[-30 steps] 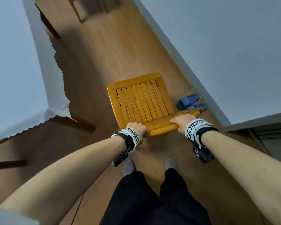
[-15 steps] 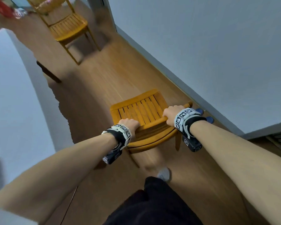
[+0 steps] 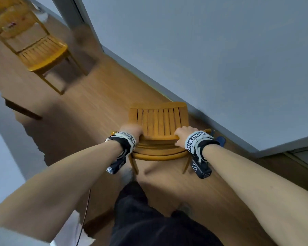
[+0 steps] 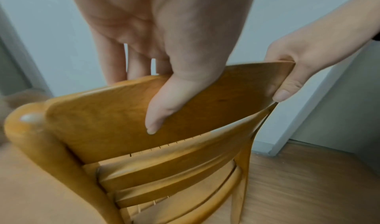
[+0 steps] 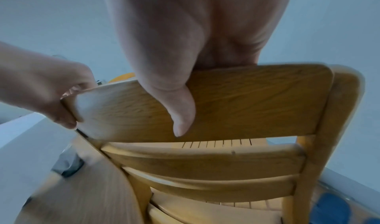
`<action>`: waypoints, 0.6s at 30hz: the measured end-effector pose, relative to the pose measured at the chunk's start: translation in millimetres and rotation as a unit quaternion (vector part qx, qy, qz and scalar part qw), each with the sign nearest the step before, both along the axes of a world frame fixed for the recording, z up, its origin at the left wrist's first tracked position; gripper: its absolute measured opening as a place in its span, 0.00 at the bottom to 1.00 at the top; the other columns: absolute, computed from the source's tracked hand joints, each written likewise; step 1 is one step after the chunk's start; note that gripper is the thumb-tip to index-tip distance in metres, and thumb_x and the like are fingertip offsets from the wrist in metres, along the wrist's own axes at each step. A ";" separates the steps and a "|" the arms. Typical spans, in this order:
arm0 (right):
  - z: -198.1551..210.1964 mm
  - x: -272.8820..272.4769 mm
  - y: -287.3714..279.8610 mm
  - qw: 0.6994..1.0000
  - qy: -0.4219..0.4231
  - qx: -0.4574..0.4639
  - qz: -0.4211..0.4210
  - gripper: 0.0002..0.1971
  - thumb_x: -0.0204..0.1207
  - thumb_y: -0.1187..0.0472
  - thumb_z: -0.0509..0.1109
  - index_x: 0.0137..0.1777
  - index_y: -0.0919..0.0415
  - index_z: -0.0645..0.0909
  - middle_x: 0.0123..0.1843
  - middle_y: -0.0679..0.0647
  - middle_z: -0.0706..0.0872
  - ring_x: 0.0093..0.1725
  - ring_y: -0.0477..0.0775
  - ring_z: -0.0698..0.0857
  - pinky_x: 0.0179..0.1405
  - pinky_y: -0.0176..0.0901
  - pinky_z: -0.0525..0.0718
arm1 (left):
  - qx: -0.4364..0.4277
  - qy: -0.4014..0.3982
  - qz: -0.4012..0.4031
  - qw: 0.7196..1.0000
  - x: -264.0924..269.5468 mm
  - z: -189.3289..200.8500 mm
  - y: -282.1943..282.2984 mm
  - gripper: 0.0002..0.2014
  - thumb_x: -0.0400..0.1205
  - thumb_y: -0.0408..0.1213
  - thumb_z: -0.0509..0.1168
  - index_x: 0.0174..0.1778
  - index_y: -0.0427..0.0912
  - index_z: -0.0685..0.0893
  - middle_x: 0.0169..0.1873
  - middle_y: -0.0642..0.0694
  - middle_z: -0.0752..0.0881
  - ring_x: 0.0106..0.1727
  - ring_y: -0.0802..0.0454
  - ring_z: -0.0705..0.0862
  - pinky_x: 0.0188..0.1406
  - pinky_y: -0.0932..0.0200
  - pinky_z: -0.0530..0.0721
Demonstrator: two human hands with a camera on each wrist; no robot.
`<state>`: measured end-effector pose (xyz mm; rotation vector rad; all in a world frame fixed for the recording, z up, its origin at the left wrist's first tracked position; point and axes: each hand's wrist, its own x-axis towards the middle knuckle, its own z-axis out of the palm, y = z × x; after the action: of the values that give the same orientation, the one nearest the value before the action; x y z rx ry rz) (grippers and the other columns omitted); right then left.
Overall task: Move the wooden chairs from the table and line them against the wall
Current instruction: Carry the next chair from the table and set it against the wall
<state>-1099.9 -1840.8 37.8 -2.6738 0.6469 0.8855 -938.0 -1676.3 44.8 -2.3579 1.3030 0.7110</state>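
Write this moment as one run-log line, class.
left hand: grips chair top rail | right hand: grips same rail | chair: beside wall | second chair: farther along

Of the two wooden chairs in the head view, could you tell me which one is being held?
The near chair by the wall; both hands grip its top rail. The far chair stands untouched.

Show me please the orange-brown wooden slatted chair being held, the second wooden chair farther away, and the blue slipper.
Held orange-brown wooden slatted chair (image 3: 158, 121): head view, on the seat slats.
Second wooden chair (image 3: 43, 52): head view, on its seat.
Blue slipper (image 3: 220, 139): head view, on the visible toe part.
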 end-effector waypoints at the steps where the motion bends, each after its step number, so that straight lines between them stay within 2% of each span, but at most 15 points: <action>1: 1.0 13.3 -0.9 1.000 -0.005 0.003 -0.020 0.15 0.83 0.50 0.71 0.65 0.55 0.86 0.58 0.55 0.88 0.56 0.60 0.87 0.52 0.52 0.83 | -0.006 0.000 -0.012 1.000 20.4 0.4 -6.9 0.12 0.84 0.39 0.69 0.62 0.52 0.89 0.54 0.49 0.88 0.55 0.45 0.87 0.55 0.50 0.87; 3: 1.3 41.6 -1.7 0.999 -0.012 0.002 -0.053 0.14 0.83 0.48 0.71 0.63 0.54 0.85 0.57 0.54 0.87 0.55 0.59 0.87 0.52 0.51 0.84 | -0.013 -0.005 -0.042 0.999 60.9 1.0 -21.7 0.10 0.84 0.40 0.69 0.60 0.51 0.90 0.51 0.49 0.88 0.52 0.46 0.87 0.54 0.50 0.87; 6: -2.0 77.2 4.3 0.994 -0.013 0.005 -0.112 0.09 0.83 0.49 0.71 0.54 0.52 0.86 0.49 0.52 0.87 0.47 0.56 0.86 0.47 0.49 0.84 | -0.014 0.002 -0.090 0.996 112.7 -2.2 -37.4 0.08 0.85 0.41 0.69 0.58 0.51 0.90 0.49 0.50 0.88 0.50 0.47 0.87 0.52 0.51 0.87; 8: -6.2 96.8 9.1 0.990 -0.001 0.005 -0.143 0.07 0.83 0.51 0.72 0.51 0.52 0.86 0.47 0.52 0.86 0.46 0.55 0.86 0.48 0.51 0.85 | -0.007 0.001 -0.124 0.992 139.2 -5.0 -48.7 0.08 0.85 0.42 0.68 0.57 0.52 0.90 0.49 0.50 0.88 0.49 0.47 0.87 0.51 0.52 0.87; 13: -20.8 130.3 12.1 0.981 0.029 0.003 -0.190 0.09 0.83 0.53 0.71 0.59 0.54 0.86 0.56 0.54 0.86 0.58 0.61 0.86 0.53 0.52 0.81 | 0.012 -0.002 -0.185 0.983 183.6 -17.2 -76.4 0.10 0.83 0.37 0.69 0.57 0.54 0.90 0.51 0.50 0.88 0.53 0.46 0.87 0.48 0.52 0.85; 18: -34.8 144.8 -5.0 0.973 0.040 -0.005 -0.227 0.10 0.84 0.49 0.71 0.58 0.53 0.84 0.57 0.54 0.86 0.58 0.61 0.86 0.51 0.51 0.80 | 0.006 -0.011 -0.221 0.975 202.7 -27.5 -107.2 0.06 0.84 0.36 0.66 0.51 0.49 0.89 0.46 0.50 0.87 0.49 0.47 0.86 0.43 0.54 0.82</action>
<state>-955.1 -1845.8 3.0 -2.3517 1.2208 0.8560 -735.4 -1783.5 17.3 -1.9511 1.7247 0.5475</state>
